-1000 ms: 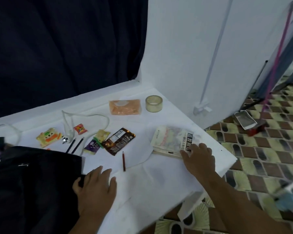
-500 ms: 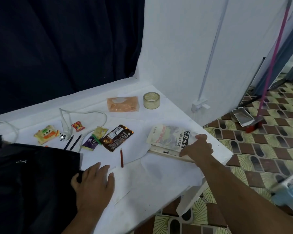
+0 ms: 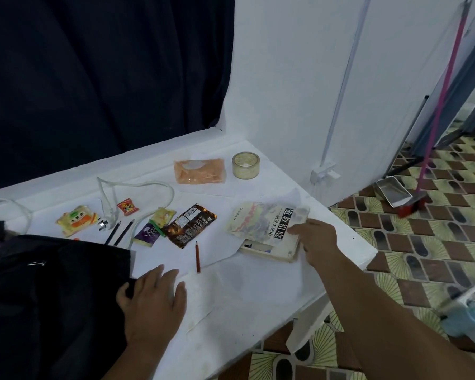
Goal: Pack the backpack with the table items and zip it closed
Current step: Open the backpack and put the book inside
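A black backpack (image 3: 47, 294) lies at the table's near left. My left hand (image 3: 152, 300) rests flat beside its right edge, the thumb touching the fabric. My right hand (image 3: 317, 242) grips the right edge of a stack of two books (image 3: 263, 226), thumb on the top cover. Between the hands lie a red pencil (image 3: 197, 256), a brown snack packet (image 3: 191, 224), a purple packet (image 3: 148, 233), a yellow packet (image 3: 163, 215), two dark pencils (image 3: 120, 232), a small red sachet (image 3: 127, 207), a white plug and cable (image 3: 109, 212) and a yellow-orange noodle packet (image 3: 76, 219).
An orange packet (image 3: 200, 171) and a roll of clear tape (image 3: 245, 165) sit near the back wall. The white table (image 3: 247, 292) ends just right of the books. On the patterned floor stand a pink-handled broom (image 3: 439, 111) and a metal dustpan (image 3: 392, 192).
My right hand has slid from the books' near edge to their right edge and taken hold. The books sit slightly askew now. My left hand has stayed put.
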Tool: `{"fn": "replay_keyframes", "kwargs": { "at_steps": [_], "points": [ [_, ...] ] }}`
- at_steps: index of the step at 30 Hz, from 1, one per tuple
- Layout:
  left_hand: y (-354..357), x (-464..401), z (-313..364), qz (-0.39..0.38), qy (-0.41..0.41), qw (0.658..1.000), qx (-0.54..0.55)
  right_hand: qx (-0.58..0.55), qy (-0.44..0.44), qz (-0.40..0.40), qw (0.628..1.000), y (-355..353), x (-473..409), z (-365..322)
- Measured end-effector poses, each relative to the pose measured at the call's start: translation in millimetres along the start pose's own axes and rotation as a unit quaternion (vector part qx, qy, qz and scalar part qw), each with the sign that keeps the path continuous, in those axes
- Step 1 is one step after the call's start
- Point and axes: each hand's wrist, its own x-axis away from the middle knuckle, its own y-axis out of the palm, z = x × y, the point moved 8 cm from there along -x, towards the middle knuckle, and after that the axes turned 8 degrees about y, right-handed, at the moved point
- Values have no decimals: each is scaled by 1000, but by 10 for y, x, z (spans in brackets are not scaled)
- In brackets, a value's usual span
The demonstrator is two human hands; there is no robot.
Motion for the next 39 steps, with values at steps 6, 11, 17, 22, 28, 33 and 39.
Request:
{"fn": "replay_keyframes", "kwargs": {
  "at_steps": [6,11,17,22,28,33,39],
  "points": [
    [-17,11,11,-28,-4,999,22,279,-227,74,930,55,242,-270],
    [48,-251,-92,-191,-66,970,136,300,-360,124,875,80,474,-329],
    [-338,-691,279,-138,-41,959,244,178,-301,-30,937,215,642,-367],
    [-369,-876,808,-138,-27,887,441,122,-369,-22,921,59,917,-705],
    [-472,-1103,1367,-140,-27,759,635,14,-396,-84,914,-159,1168,-1060],
    [-530,-1186,1411,-136,-70,686,711,31,-352,-158,922,-113,1066,-995],
    [-501,-1007,919,-62,-19,767,639,186,-387,-114,896,74,957,-679]
  ]
}}
